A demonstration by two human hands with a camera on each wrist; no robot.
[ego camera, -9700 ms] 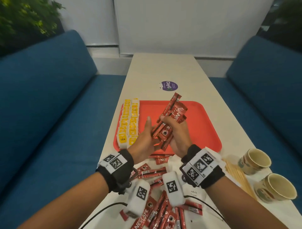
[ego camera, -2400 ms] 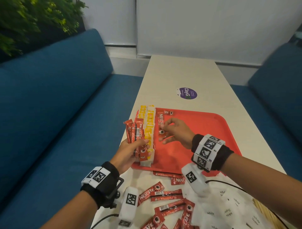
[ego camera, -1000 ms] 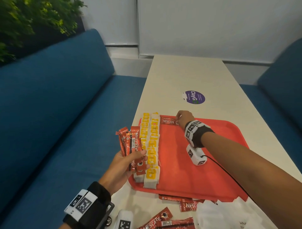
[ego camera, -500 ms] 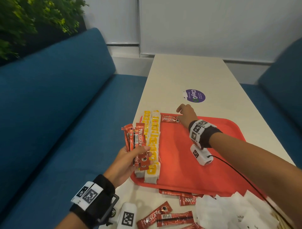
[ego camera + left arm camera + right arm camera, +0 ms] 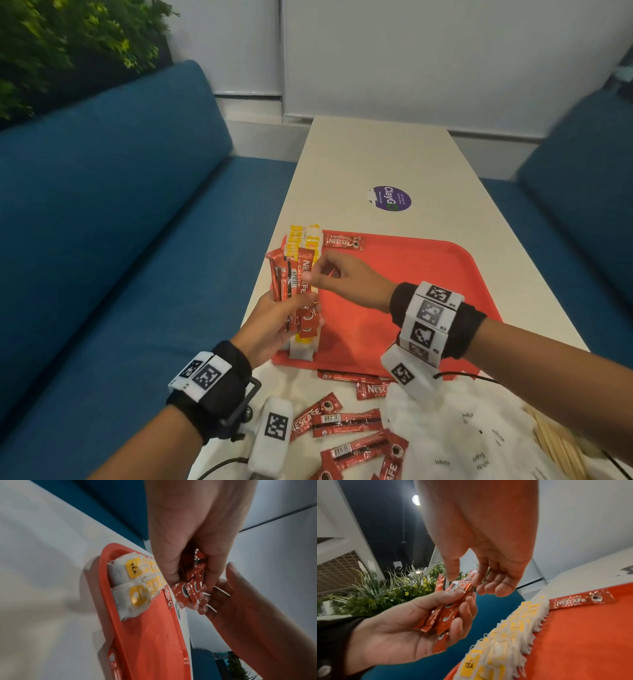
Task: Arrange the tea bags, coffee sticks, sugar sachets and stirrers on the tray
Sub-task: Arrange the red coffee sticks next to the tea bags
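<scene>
The left hand (image 5: 270, 325) gripped a fanned bundle of coffee sticks (image 5: 291, 281) at the frame's centre-left, over the tray's (image 5: 428, 274) left edge, while the right hand (image 5: 346, 281) pinched the top of one stick between thumb and forefinger. Below them two rows of tea bags (image 5: 305, 339) lined the tray's left side, one placed coffee stick (image 5: 344, 242) lay at its far left corner, and the rest of the red floor stretched bare toward the right rim. Along the lower frame, loose coffee sticks (image 5: 346, 419), white sugar sachets (image 5: 459, 438) and wooden stirrers (image 5: 561, 445) crowded the table (image 5: 359, 161) just beside the tray's near edge.
</scene>
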